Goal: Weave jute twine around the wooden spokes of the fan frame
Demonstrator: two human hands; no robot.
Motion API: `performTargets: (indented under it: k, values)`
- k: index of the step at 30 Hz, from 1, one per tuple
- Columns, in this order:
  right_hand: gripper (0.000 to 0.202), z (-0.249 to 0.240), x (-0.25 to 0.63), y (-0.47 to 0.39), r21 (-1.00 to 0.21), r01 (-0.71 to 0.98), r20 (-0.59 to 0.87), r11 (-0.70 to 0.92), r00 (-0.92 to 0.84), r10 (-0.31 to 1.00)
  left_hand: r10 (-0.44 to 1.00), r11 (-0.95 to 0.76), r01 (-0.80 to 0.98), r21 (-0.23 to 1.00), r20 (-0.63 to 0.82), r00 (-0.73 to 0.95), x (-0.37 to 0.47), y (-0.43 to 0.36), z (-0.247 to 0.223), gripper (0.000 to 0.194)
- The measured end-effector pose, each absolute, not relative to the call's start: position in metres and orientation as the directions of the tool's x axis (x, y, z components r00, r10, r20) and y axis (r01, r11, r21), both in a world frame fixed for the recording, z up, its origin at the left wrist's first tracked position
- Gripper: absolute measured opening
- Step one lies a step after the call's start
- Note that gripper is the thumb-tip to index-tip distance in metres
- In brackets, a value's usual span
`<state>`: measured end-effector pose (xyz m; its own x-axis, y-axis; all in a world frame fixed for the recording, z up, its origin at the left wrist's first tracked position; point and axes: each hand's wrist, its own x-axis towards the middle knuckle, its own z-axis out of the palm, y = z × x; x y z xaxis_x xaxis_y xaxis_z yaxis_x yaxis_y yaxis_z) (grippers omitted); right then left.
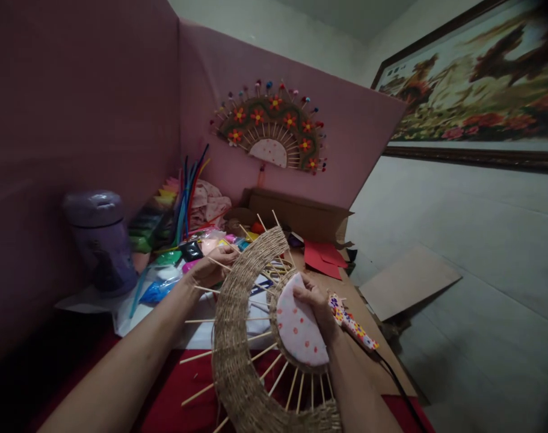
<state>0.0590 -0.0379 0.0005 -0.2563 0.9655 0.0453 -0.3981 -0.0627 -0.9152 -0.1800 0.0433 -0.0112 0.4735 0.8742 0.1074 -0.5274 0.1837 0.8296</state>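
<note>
Woven twine fan (237, 337) (sticks radiating): left hand (210, 269) grips rim, right hand (312, 300) clasps pink spotted centre (298, 331)

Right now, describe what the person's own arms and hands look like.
Both forearms are bare: no sleeves show up to the picture's lower edge. The left hand and right hand wear no gloves. No watch, bracelet or ring is visible, though the dim light hides fine detail.

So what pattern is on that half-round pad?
Pale pink pad with small red dots, head view.
</note>
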Motion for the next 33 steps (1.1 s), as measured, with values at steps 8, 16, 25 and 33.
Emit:
performTargets:
  k: [8, 16, 25, 33]
  values:
    - [0.024, -0.002, 0.060, -0.035, -0.911, -0.412, 0.068, -0.030, -0.220, 0.973, 0.873, 0.111, -0.562, 0.819, 0.189, 0.449, -0.178, 0.043, -0.006, 0.015]
    - [0.019, -0.003, 0.058, -0.037, -0.896, -0.443, 0.064, -0.023, -0.179, 0.982, 0.890, 0.181, -0.584, 0.791, 0.120, 0.439, -0.171, 0.030, 0.004, 0.010]
    - [0.018, -0.009, 0.064, -0.033, -0.898, -0.439, 0.082, -0.018, -0.207, 0.975, 0.875, 0.256, -0.636, 0.728, 0.105, 0.472, -0.173, 0.031, 0.004, 0.007]
    - [0.019, -0.013, 0.068, -0.029, -0.904, -0.427, 0.078, -0.024, -0.219, 0.973, 0.885, 0.190, -0.590, 0.785, 0.123, 0.448, -0.170, 0.029, 0.003, 0.010]
